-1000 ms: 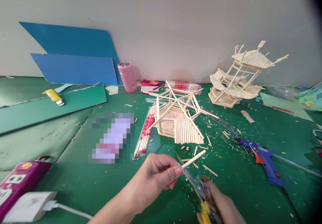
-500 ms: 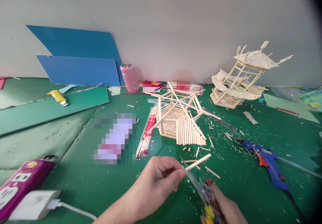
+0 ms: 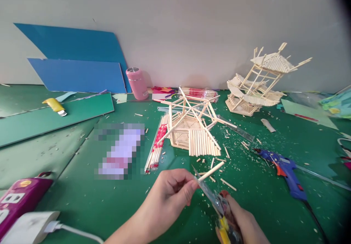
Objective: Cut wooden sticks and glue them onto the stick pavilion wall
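Note:
My left hand (image 3: pixel 175 189) pinches the near end of a short wooden stick (image 3: pixel 211 171) between thumb and fingertips. In my right hand (image 3: pixel 241 218) is a pair of scissors (image 3: pixel 210 194) with yellow and dark handles. The blades meet the stick right beside my left fingertips; whether they have cut into it cannot be seen. Just beyond my hands stands a small frame of wooden sticks (image 3: pixel 192 125), six-sided at its base. A panel of sticks laid side by side (image 3: pixel 203 143) covers one section of its sloping top.
A blue glue gun (image 3: pixel 285 169) lies at right, its cord running forward. A stick pagoda (image 3: pixel 255 87) stands behind it. To the left are bagged sticks (image 3: pixel 157 141), a blurred-out flat object (image 3: pixel 120 151), a yellow cutter (image 3: pixel 55 106), a pink bottle (image 3: pixel 137 83) and a power strip (image 3: pixel 24 200). Offcuts litter the table.
The whole view has shifted slightly, so things appear a little further left. Both hands keep nearly the same pose, with the stick still between the scissor blades.

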Demonstrator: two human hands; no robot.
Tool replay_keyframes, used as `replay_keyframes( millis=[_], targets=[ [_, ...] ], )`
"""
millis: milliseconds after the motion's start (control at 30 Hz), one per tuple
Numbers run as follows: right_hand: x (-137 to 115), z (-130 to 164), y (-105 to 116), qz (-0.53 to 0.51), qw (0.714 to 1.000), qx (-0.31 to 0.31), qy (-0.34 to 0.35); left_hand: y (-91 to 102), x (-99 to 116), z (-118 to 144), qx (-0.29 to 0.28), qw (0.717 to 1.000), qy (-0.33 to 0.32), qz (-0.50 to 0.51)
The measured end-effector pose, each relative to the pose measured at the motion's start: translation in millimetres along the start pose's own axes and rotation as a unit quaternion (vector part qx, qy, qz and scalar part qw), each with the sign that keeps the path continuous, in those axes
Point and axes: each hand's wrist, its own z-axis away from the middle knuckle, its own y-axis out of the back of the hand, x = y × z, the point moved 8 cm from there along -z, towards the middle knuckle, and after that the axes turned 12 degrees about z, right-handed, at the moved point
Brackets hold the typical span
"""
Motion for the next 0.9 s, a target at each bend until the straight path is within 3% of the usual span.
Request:
replay_keyframes(
  millis=[67, 133, 233, 333, 467, 600, 667, 767, 900],
  targets=[
    [2, -2, -4, -0.006, 1.0, -0.017, 0.0, 3.6, 4, 1, 0.051, 0.997, -0.039, -0.046],
    [0, -3, -4, -0.029, 0.999, 0.005, 0.015, 4.4, 8, 3, 0.074, 0.992, -0.07, -0.067],
    [-1, -4, -3, -0.044, 0.998, 0.037, 0.021, 0.5, 0, 2, 0.025, 0.999, -0.03, 0.019],
    [-3, -4, -4, -0.044, 0.999, 0.022, 0.015, -4.1, -13, 0, -0.033, 0.985, 0.043, 0.163],
    [-12, -2, 6, -0.05, 0.998, 0.013, 0.025, -1.5, -24, -1, -0.029, 0.964, 0.082, 0.251],
    [-13, 1, 25, -0.007, 0.999, 0.031, 0.032, 8.7, -23, 1, -0.012, 0.958, 0.07, 0.276],
    [-4, 1, 34, 0.038, 0.998, 0.047, 0.024, 18.3, -22, 3, 0.019, 0.972, 0.065, 0.227],
    [22, -2, 45, 0.155, 0.985, 0.072, 0.003, 26.3, -21, 5, 0.054, 0.996, 0.051, 0.05],
    [44, -1, 58, 0.282, 0.954, 0.097, 0.033, 17.5, -5, 5, 0.059, 0.979, -0.075, -0.18]
  ],
)
